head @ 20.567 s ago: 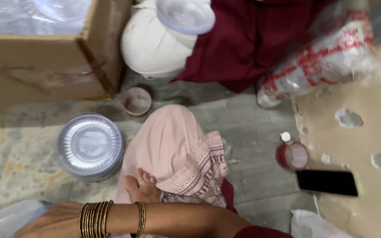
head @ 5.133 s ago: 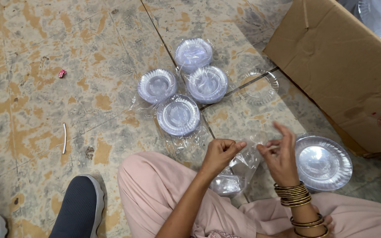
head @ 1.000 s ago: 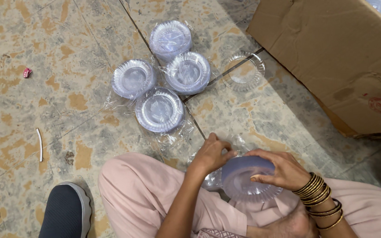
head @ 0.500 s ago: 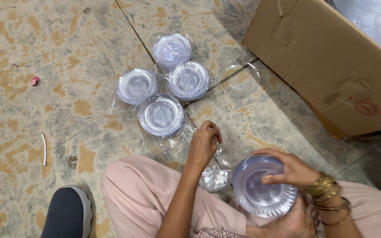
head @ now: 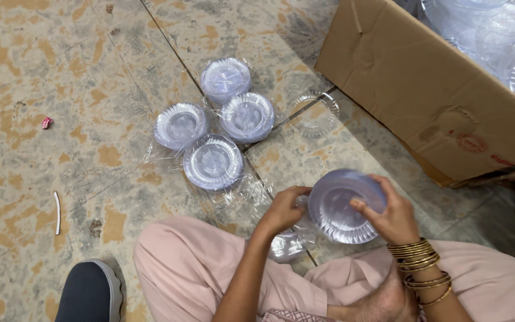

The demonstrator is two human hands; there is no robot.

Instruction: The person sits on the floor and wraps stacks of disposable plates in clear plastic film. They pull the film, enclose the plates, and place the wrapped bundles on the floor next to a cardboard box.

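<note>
The left hand (head: 282, 210) pinches the rim and the right hand (head: 390, 213) clasps the face of one stack of clear round plastic plates (head: 341, 206), with four wrapped plate stacks (head: 214, 161) beyond the left hand and one brown cardboard box (head: 436, 89) farther right.

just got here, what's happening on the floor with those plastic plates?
A person sits on the tiled floor. Their right hand grips a stack of clear plastic plates, while the left hand pinches a clear plastic bag at the stack's edge. Four bagged plate stacks lie grouped ahead, one loose clear plate beside them. An open cardboard box of more plates stands at right.
</note>
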